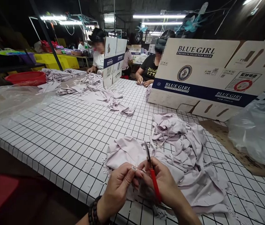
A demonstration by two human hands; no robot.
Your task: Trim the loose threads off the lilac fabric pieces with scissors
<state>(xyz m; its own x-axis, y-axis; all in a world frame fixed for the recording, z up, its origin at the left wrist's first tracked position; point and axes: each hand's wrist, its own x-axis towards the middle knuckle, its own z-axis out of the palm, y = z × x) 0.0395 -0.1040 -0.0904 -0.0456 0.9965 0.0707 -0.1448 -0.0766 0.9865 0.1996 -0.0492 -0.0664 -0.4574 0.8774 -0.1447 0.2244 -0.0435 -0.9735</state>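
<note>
My left hand, with a dark bead bracelet at the wrist, is closed in a pinch on the edge of a pale lilac fabric piece. A small white bit, perhaps a label, shows at its fingertips. My right hand holds a pair of red-handled scissors, blades pointing up and away from me. Its thumb and fingertips also meet the fabric edge close to the left hand. Just beyond and to the right lies a crumpled heap of the same fabric. Exactly what lies between the right fingertips is hidden.
A black-and-white checked tablecloth carries small scraps and more fabric pieces. Cardboard boxes stand upright at the right. Clear plastic lies beside them. Two co-workers sit across the table; a red basket is far left.
</note>
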